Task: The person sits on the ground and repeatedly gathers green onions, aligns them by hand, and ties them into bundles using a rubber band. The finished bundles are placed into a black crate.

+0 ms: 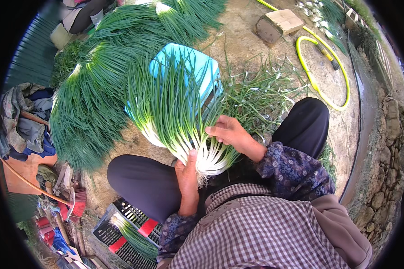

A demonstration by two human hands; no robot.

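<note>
A fanned bunch of green onions (185,121) lies above my lap, white stems and roots towards me, green leaves reaching over a blue plastic stool (207,72). My left hand (187,178) is closed around the left side of its white stems near the roots, thumb on top. At the right edge of the bunch is my right hand (230,132), its thumb and fingers pinched at the stems; whether a single stem is between them is hard to tell. Another, smaller bunch of green onions (151,134) rests just left of the fan, against the stool.
Large heaps of green onions (91,111) cover the ground at the upper left. Loose leaf trimmings (256,97) lie right of the stool. Beyond are a wooden block (279,25) and a yellow hose (346,90). A black plastic crate (104,232) and a red broom (78,201) are at lower left.
</note>
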